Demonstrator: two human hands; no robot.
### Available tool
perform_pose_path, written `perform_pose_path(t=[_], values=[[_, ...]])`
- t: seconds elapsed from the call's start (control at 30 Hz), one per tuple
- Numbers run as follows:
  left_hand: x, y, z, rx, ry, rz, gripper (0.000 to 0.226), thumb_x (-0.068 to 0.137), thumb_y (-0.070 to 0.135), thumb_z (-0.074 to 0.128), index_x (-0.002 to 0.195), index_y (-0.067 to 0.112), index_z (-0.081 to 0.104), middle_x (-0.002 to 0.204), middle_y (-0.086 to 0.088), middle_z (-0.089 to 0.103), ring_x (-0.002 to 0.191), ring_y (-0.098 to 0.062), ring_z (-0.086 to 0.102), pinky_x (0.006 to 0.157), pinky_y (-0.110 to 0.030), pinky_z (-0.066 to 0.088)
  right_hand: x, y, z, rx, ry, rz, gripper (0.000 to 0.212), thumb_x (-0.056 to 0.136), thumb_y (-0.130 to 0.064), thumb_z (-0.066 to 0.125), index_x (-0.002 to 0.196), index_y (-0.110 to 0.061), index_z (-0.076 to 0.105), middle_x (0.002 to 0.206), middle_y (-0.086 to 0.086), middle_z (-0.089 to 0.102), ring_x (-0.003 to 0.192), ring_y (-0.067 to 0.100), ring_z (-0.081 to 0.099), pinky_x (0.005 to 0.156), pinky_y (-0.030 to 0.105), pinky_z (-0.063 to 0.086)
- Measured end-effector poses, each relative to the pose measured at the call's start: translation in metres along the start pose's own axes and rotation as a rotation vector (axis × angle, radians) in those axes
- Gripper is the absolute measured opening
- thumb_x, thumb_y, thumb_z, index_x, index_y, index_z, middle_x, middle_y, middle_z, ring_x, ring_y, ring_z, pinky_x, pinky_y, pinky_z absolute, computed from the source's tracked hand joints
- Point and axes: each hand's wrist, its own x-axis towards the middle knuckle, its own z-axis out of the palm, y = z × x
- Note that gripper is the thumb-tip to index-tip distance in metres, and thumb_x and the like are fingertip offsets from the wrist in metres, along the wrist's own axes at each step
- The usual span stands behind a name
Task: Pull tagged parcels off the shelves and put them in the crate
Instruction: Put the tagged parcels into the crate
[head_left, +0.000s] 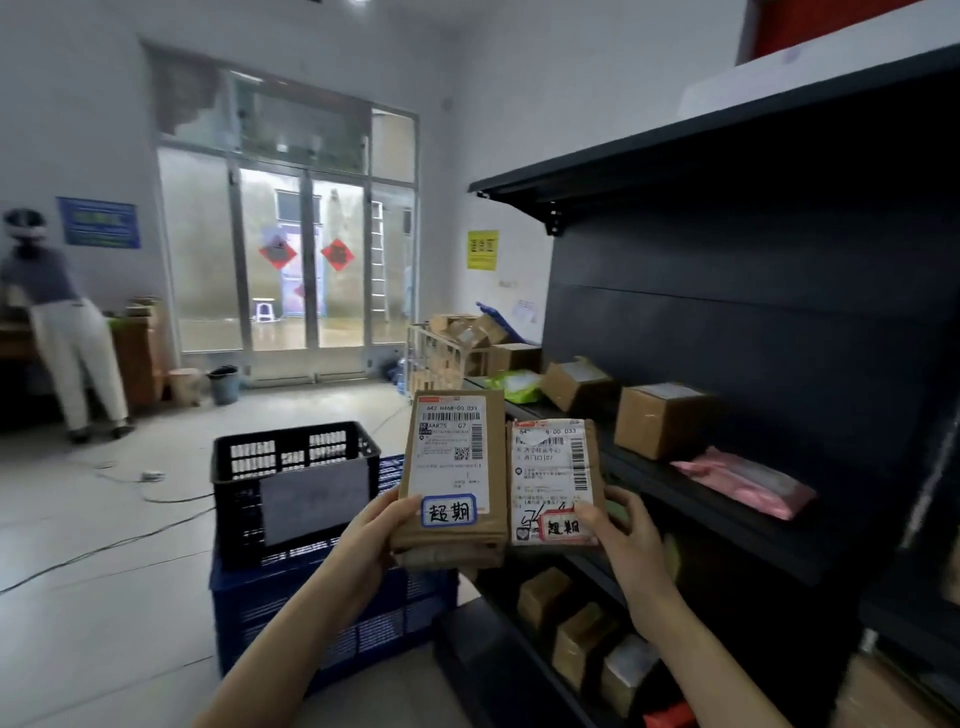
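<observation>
My left hand (382, 525) grips the bottom left corner of a brown parcel (451, 467) bearing a white shipping label and a blue-edged handwritten tag. My right hand (618, 522) holds a second, smaller parcel (553, 480) with a red-edged tag, thumb on its front. Both parcels are upright, side by side, in front of the dark shelf unit (753, 322). A black slatted crate (291, 483) stands on a blue crate (322, 618) on the floor, left of and below the parcels.
On the middle shelf lie cardboard boxes (657, 418), a pink bag (743, 480) and a green bag (514, 384). More boxes (576, 644) sit on the lower shelf. A metal cart (441, 353) of parcels stands behind. A person (62, 322) bends at the far left; cables cross the floor.
</observation>
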Motion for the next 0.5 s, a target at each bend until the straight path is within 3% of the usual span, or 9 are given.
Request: perform_pose_path(t=[0.2, 0.33, 0.4, 0.5], values=[[0.002, 0.009, -0.078, -0.024, 0.131, 0.015, 0.033, 0.089, 0.025, 0.055, 0.122, 0.017, 0.056, 0.110, -0.011, 0.071, 0.090, -0.023, 0.068, 0.066, -0.032, 0.056, 0.033, 0.022, 0.085, 0.035, -0.172, 0.066, 0.022, 0.081, -0.024, 0.068, 0.097, -0.028, 0.054, 0.100, 0.002, 0.067, 0.084, 0.012, 0.068, 0.059, 0.018, 0.049], [0.013, 0.009, -0.117, -0.032, 0.207, 0.023, 0.040, 0.087, 0.025, 0.055, 0.125, 0.014, 0.053, 0.115, -0.015, 0.068, 0.105, -0.032, 0.064, 0.086, -0.045, 0.053, 0.060, 0.042, 0.130, 0.064, -0.270, 0.098, 0.025, 0.080, -0.024, 0.070, 0.100, -0.027, 0.055, 0.094, -0.001, 0.068, 0.072, 0.004, 0.070, 0.052, 0.013, 0.050], [0.025, 0.009, -0.133, -0.019, 0.244, 0.031, 0.043, 0.083, 0.028, 0.058, 0.124, 0.014, 0.054, 0.112, -0.013, 0.070, 0.102, -0.031, 0.066, 0.081, -0.043, 0.056, 0.076, 0.052, 0.149, 0.078, -0.303, 0.114, 0.024, 0.079, -0.026, 0.070, 0.098, -0.029, 0.054, 0.091, -0.005, 0.068, 0.073, 0.005, 0.070, 0.053, 0.014, 0.050], [0.048, 0.011, -0.151, 0.005, 0.268, 0.039, 0.044, 0.078, 0.031, 0.060, 0.119, 0.016, 0.057, 0.103, -0.008, 0.074, 0.090, -0.021, 0.072, 0.064, -0.030, 0.059, 0.107, 0.064, 0.177, 0.086, -0.353, 0.138, 0.027, 0.079, -0.030, 0.069, 0.101, -0.030, 0.052, 0.100, -0.001, 0.067, 0.091, 0.016, 0.067, 0.072, 0.027, 0.053]])
